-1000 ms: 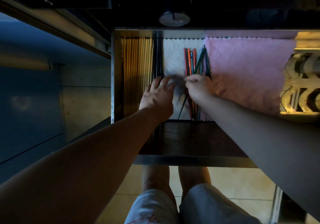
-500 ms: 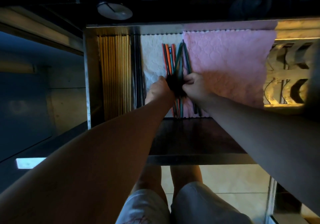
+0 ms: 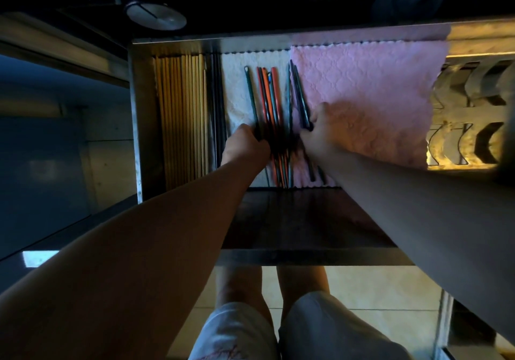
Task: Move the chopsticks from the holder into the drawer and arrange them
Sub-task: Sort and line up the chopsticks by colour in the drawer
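**First speaker:** Where do the chopsticks lie?

**Second speaker:** A fan of thin red, orange, green and black chopsticks (image 3: 269,94) rests in the open steel drawer (image 3: 136,114). It lies on a white quilted cloth (image 3: 234,89), at the seam with a pink quilted cloth (image 3: 376,86). The long axis runs near to far. The far tips spread apart and the near ends crowd together.

**First speaker:** And the hands?

**Second speaker:** The person's left hand (image 3: 245,146) is at the fan's left flank and the right hand (image 3: 320,132) at its right flank. The sticks lie between the two, about equally close to each. The left fingers (image 3: 257,136) curl round the outer green stick. The right fingers (image 3: 315,125) pinch the black sticks slanting onto the pink cloth.

**First speaker:** What does the coming move turn on?

**Second speaker:** Probably on pressing inward, across that axis, to bring the slanted sticks parallel.

**First speaker:** Anything beside them?

**Second speaker:** Pale wooden chopsticks (image 3: 181,114), in a neat row at the drawer's left.
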Motion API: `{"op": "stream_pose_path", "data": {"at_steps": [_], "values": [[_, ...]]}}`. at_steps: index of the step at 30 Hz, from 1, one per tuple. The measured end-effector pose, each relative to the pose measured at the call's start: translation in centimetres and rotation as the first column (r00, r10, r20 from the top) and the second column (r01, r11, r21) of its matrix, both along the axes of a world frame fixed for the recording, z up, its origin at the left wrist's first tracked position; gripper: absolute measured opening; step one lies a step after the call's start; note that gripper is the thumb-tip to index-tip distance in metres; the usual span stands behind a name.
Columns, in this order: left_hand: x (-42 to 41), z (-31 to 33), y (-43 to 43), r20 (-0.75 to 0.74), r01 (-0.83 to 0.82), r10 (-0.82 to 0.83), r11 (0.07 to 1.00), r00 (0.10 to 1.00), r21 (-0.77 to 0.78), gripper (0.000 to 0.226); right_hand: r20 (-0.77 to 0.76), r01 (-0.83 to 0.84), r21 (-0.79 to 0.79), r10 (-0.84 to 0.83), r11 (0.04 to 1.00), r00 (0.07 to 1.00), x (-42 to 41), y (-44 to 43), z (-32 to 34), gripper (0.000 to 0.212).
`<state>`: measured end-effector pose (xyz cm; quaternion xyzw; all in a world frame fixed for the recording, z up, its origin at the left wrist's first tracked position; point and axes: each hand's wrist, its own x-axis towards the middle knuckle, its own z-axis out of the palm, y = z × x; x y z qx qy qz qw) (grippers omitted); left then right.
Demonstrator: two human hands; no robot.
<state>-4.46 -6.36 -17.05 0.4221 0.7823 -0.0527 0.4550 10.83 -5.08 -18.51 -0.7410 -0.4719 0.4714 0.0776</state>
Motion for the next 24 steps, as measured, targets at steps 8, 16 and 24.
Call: {"op": "stream_pose_path", "data": {"at_steps": [8,16,24], "values": [[1.2,-0.4,0.5,-0.034,-0.106,0.107,0.994,0.994,0.024,0.020,-0.012,0.015,-0.077,-0.016,0.997,1.000,-0.1,0.6,-0.1,0.048],[1.3,-0.2,1.2,0.005,-0.137,0.137,0.989,0.991,-0.051,0.020,-0.100,0.222,-0.118,-0.234,0.968,0.967,1.5,0.5,-0.3,0.022],[1.2,0.2,1.4,-0.009,-0.169,0.168,0.985,0.986,-0.039,0.022,0.010,0.267,-0.025,-0.267,0.963,0.964,2.9,0.3,-0.4,0.009]]}}
